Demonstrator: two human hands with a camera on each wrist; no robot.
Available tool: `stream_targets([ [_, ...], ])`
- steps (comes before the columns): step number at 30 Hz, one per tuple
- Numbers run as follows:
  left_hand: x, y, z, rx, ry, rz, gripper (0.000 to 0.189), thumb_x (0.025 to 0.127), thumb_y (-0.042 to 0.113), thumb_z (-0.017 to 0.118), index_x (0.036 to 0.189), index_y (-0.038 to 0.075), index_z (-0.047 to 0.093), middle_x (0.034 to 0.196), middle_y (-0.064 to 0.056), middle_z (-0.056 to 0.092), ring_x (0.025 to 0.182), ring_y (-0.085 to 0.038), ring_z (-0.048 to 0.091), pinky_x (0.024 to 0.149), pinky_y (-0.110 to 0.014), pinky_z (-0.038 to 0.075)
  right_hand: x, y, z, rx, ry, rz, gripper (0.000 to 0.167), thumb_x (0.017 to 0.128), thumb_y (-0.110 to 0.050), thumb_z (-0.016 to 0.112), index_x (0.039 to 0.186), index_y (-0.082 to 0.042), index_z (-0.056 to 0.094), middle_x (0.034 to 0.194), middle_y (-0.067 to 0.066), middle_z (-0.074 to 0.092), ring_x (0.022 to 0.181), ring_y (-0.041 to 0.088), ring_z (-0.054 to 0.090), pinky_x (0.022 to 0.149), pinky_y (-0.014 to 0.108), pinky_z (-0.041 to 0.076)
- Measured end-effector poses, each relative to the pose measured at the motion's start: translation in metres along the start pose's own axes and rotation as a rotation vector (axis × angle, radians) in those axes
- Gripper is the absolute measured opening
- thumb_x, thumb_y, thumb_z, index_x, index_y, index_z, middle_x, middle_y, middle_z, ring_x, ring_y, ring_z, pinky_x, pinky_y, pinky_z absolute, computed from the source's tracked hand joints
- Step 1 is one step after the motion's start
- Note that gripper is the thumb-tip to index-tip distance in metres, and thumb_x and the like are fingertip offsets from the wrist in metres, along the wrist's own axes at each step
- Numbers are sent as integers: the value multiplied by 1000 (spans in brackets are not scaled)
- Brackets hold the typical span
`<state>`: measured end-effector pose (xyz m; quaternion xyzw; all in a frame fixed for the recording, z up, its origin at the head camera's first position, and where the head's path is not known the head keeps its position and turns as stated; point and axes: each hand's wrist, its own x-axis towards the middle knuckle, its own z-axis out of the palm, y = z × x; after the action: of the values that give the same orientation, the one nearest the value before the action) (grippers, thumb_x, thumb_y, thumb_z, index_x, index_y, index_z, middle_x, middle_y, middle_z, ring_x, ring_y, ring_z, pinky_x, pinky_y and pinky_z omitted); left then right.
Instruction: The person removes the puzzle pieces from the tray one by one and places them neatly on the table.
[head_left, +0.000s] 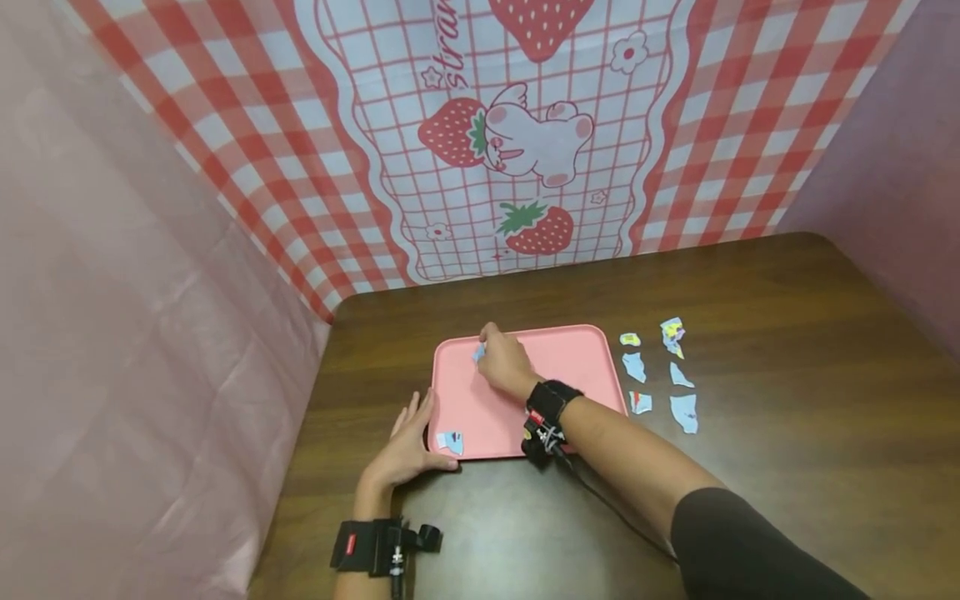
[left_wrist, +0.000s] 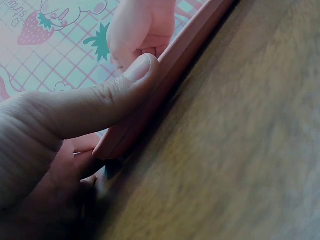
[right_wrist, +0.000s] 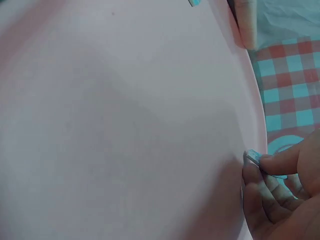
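Observation:
A pink tray (head_left: pixel 570 354) lies on the dark wooden table. My right hand (head_left: pixel 504 362) reaches to the tray's far left corner and pinches a small blue paper piece (head_left: pixel 478 353), whose edge shows in the right wrist view as the paper piece (right_wrist: pixel 254 157) between my fingertips (right_wrist: pixel 272 161). My left hand (head_left: pixel 408 446) lies flat at the tray's near left corner, fingers straight, its thumb (left_wrist: pixel 100 102) pressed against the tray rim (left_wrist: pixel 165 80). Another printed piece (head_left: pixel 451 442) lies in the tray's near left corner.
Several torn printed pieces (head_left: pixel 660 375) lie in two columns on the table right of the tray. A checked strawberry cloth (head_left: pixel 510 133) hangs behind, pink sheet walls stand on both sides. The table front (head_left: pixel 510 533) is bare wood.

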<state>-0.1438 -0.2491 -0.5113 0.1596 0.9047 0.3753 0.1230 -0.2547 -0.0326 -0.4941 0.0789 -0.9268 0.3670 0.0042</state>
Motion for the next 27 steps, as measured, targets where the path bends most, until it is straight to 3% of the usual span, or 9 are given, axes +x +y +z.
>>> stream_targets([
  [4, 0, 0, -1, -2, -3, 6, 128, 68, 36, 94, 160, -1, 13, 166, -19, 13, 153, -36, -3, 120, -55, -2, 1, 5, -7, 43, 20, -25, 30, 85, -3, 65, 114, -3, 58, 73, 4, 60, 68, 24, 57, 66, 38, 50],
  [8, 0, -1, 0, -8, -10, -5, 128, 68, 38, 94, 160, 0, 12, 166, -18, 12, 154, -35, -5, 120, -54, -3, 1, 11, -13, 56, 39, -41, 28, 84, -1, 66, 111, -3, 59, 75, 4, 63, 68, 23, 58, 65, 37, 50],
  [14, 0, -2, 1, -3, -11, -17, 130, 68, 40, 94, 160, 2, 11, 166, -18, 11, 154, -35, -5, 120, -54, -4, -2, 15, -26, 82, 54, -15, 28, 80, -1, 66, 108, -3, 60, 90, 9, 72, 82, 26, 66, 76, 40, 53],
  [21, 0, -2, 2, -3, -14, -15, 130, 69, 41, 93, 160, 1, 10, 166, -18, 11, 154, -35, -5, 120, -55, -4, -12, 18, -51, 165, 12, 19, 28, 82, -1, 69, 108, -4, 60, 106, 15, 73, 98, 28, 69, 82, 41, 53],
  [27, 1, -2, 1, -12, -13, -12, 131, 68, 40, 94, 160, 1, 10, 166, -18, 11, 154, -35, -5, 120, -55, -4, -26, 28, -81, 224, -11, 29, 31, 83, -1, 72, 111, -3, 60, 96, 11, 70, 84, 24, 68, 77, 38, 53],
])
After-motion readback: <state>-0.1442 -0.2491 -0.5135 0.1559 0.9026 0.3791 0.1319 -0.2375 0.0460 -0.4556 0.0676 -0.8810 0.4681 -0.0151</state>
